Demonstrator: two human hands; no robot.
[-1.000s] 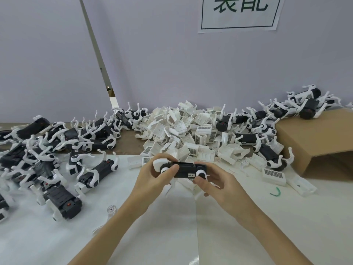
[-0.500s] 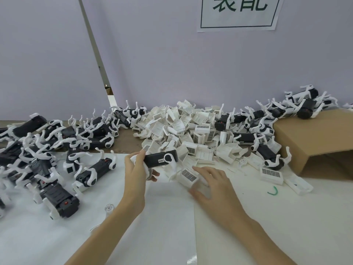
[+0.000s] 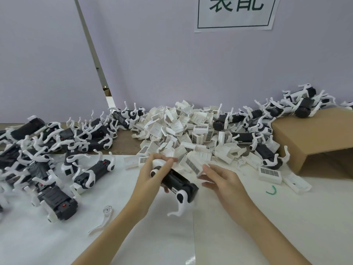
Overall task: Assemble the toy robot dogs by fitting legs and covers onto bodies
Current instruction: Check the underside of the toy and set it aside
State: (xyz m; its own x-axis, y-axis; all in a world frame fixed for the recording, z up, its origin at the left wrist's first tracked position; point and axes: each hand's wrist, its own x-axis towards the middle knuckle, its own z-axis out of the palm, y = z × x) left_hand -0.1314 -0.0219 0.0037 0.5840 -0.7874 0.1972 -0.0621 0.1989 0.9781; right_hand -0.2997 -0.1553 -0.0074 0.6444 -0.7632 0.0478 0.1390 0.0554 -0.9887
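A white-covered desk (image 3: 248, 236) stands against a lilac wall (image 3: 152, 64) bearing one sign (image 3: 236, 13). One cardboard box (image 3: 313, 134) sits far right. Left hand (image 3: 152, 175) fingers grip one toy dog body (image 3: 176, 181) near centre; right hand (image 3: 222, 181) fingers pinch one white cover (image 3: 193, 164). Piled covers and dogs are too many to count.

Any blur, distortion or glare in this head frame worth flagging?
Head view: even, soft lighting with faint shadows; no strong glare. Wide-angle distortion tilts the wall seam and stretches the edges. Motion blur softens the right hand and the white cover at its fingertips; the left hand and its black dog body are only slightly soft.
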